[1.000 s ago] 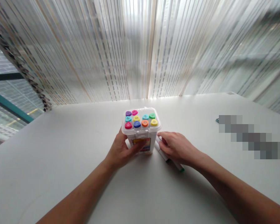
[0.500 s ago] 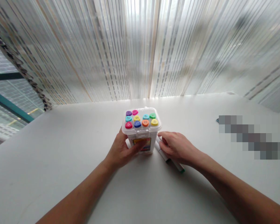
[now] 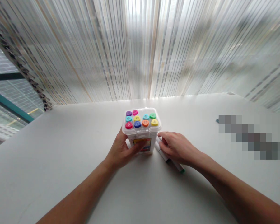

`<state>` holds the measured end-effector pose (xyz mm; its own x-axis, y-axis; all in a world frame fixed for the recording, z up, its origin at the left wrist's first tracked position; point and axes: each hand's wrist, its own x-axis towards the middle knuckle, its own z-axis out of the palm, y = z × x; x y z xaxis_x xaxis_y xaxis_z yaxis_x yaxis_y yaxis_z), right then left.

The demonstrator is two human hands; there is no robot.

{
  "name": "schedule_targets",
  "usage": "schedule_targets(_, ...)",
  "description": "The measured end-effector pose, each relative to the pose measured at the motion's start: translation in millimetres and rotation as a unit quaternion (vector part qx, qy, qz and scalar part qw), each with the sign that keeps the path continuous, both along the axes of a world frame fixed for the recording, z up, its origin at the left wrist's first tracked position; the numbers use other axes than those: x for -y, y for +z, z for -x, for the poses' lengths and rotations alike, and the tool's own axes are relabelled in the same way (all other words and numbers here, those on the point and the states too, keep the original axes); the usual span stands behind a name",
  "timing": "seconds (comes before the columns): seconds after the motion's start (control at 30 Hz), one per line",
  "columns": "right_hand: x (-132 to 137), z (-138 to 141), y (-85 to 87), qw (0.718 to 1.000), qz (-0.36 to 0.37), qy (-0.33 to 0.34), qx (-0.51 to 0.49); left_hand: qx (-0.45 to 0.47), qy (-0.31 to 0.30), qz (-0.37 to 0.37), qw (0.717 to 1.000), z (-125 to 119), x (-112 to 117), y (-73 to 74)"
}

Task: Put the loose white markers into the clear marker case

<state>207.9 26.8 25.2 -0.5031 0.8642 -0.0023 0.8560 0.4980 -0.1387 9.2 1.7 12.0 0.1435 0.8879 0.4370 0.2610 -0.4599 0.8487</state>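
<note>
A clear plastic marker box stands on the white table, its lid showing several coloured, numbered marker caps and its front a yellow label. My left hand wraps around the box's lower left side, with the thumb across the front. To the right of the box, my right hand curls over a pair of white markers that lie slanted on the table. Their dark green ends stick out below my palm, and the middle of each is hidden under my fingers.
The white table ends at a back edge in front of a sheer striped curtain. A window with a building outside shows at the left. A small dark object sits at the right, partly under a blurred patch.
</note>
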Motion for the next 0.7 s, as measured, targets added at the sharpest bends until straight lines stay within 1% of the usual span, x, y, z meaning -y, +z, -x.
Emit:
schedule_targets(0.17, 0.8, 0.5, 1.3, 1.0, 0.005, -0.003, 0.007, 0.0, -0.001, -0.009, 1.0, -0.5, 1.1, -0.4)
schedule_targets(0.7, 1.6, 0.4, 2.6, 1.0, 0.0, 0.001, 0.007, 0.009, 0.001, 0.0, 1.0, -0.8, 2.5, 1.2)
